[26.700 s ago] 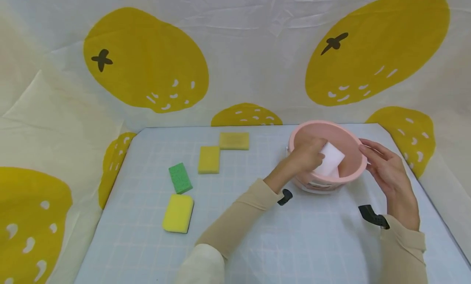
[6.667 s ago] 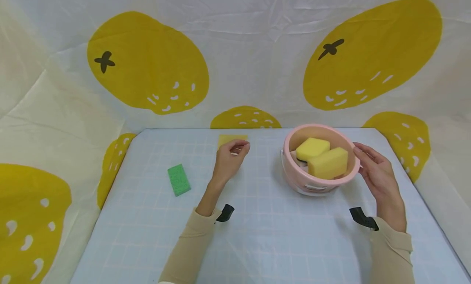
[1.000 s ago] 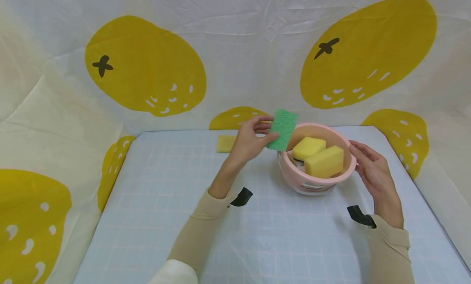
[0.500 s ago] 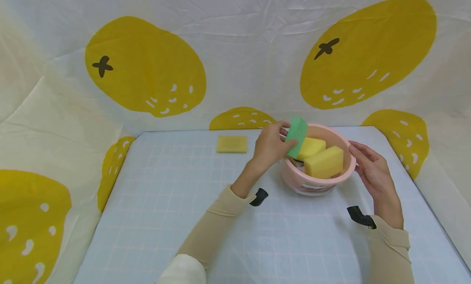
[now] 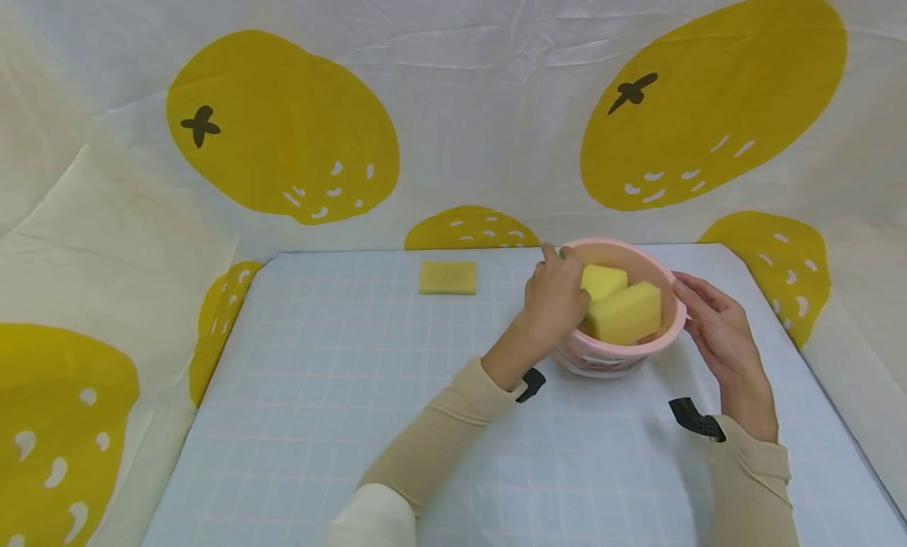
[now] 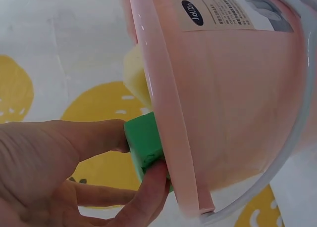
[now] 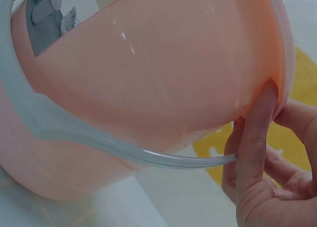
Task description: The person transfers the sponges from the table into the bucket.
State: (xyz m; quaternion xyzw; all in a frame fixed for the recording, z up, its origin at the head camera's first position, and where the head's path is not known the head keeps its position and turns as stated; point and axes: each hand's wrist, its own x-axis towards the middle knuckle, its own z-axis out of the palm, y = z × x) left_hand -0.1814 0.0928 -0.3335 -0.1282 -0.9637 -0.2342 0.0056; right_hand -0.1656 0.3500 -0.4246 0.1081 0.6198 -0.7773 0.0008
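At the left side of the pink bucket (image 5: 609, 360), my left hand (image 5: 556, 295) pinches a green sponge (image 6: 144, 140) between thumb and fingers. In the left wrist view the green sponge reaches partly past the bucket's rim into its mouth; the head view mostly hides it behind the hand. My right hand (image 5: 719, 319) grips the bucket's right rim, with fingertips against the outer wall in the right wrist view. Inside the bucket lie a yellow sponge (image 5: 604, 279) and a larger pale yellow sponge (image 5: 627, 314). What lies under them is hidden.
Another flat yellow sponge (image 5: 448, 278) lies near the back edge of the light blue checked tablecloth (image 5: 340, 358). The bucket's pale handle (image 7: 188, 161) hangs down along its outside. A fruit-patterned cloth (image 5: 489, 122) hangs behind the table.
My left hand has carried the green sponge rightward and down, from beside and above the rim into the bucket's mouth. The right hand and bucket have stayed put.
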